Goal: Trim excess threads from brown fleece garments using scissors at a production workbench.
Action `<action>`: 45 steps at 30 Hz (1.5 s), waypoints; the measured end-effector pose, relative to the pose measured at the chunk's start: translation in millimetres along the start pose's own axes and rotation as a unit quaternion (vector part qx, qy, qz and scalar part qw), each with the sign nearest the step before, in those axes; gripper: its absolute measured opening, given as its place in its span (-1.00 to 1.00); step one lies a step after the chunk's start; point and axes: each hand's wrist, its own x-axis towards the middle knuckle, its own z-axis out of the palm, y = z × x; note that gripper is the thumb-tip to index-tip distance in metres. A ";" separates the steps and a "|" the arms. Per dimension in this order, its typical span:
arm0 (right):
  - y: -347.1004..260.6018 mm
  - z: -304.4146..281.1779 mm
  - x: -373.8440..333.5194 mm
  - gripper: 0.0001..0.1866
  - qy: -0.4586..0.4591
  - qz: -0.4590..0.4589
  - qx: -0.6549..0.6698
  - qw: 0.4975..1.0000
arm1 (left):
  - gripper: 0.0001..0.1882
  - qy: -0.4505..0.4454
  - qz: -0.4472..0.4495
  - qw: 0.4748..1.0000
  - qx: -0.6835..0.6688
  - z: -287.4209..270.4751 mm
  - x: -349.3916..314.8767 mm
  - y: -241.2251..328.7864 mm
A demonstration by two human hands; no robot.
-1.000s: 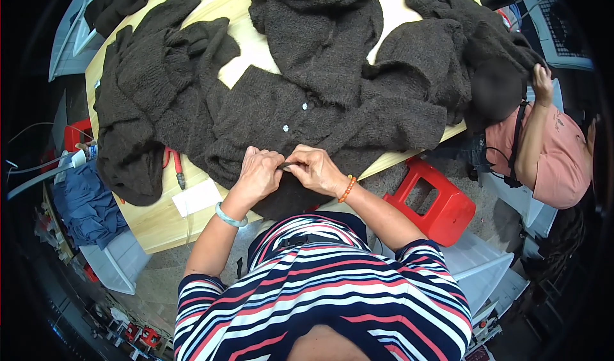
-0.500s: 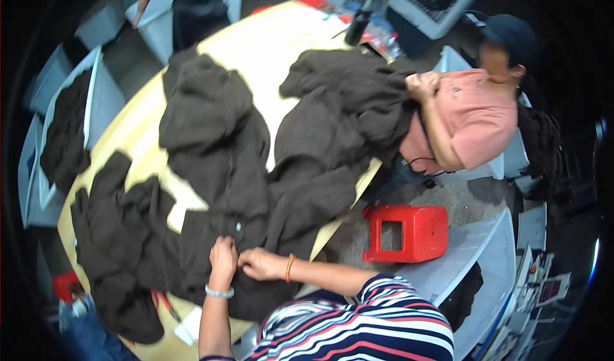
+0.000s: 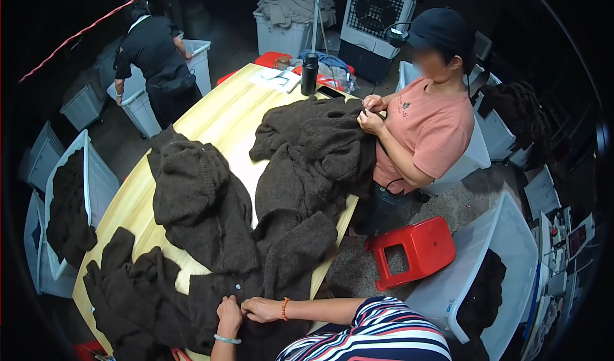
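A dark brown knitted garment (image 3: pixel 211 297) lies at the near side of the table, with a small pale spot, perhaps a button, on it. My left hand (image 3: pixel 229 315), with a pale bangle at the wrist, is closed on the fabric just below that spot. Close beside it, my right hand (image 3: pixel 263 310), wearing an orange bead bracelet, pinches the same garment. Both sets of fingertips are partly hidden. More brown knitwear (image 3: pixel 118 290) lies crumpled at my left, and another heap (image 3: pixel 192 185) lies farther up the table.
Across the wooden table (image 3: pixel 211 121), a person in a pink shirt (image 3: pixel 438 130) handles brown knitwear (image 3: pixel 313 150). A black bottle (image 3: pixel 309 74) stands at the far end. To my right are a red stool (image 3: pixel 416 249) and a white bin (image 3: pixel 473 265). Another person (image 3: pixel 153 57) bends over bins.
My view has tilted up, showing more of the far room. My hands remain closed on the garment. The pink-shirted person's two hands now meet at the knitwear, and their head is bent down.
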 end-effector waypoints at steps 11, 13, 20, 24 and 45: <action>-10.4 -4.4 -5.4 -0.89 0.000 -0.016 -0.008 1.000 | -0.86 -0.030 -0.054 0.987 -0.147 1.4 -2.0 -10.8; -4.9 2.0 -4.1 -0.89 0.001 -0.028 -0.004 1.000 | -0.86 -0.025 -0.055 0.988 -0.144 8.9 -4.4 -12.9; -8.8 0.9 -13.0 -0.86 0.008 -0.042 -0.012 0.999 | -0.85 -0.066 -0.070 0.973 -0.212 4.9 -7.3 -11.0; -16.3 0.9 -15.9 -0.84 0.014 -0.008 -0.046 0.999 | -0.95 -0.129 -0.153 0.765 -0.612 -18.6 -23.1 -5.4; -17.5 -2.3 -20.9 -0.76 0.042 -0.005 -0.095 0.995 | -0.90 -0.177 -0.255 0.610 -0.729 -22.7 -54.8 6.9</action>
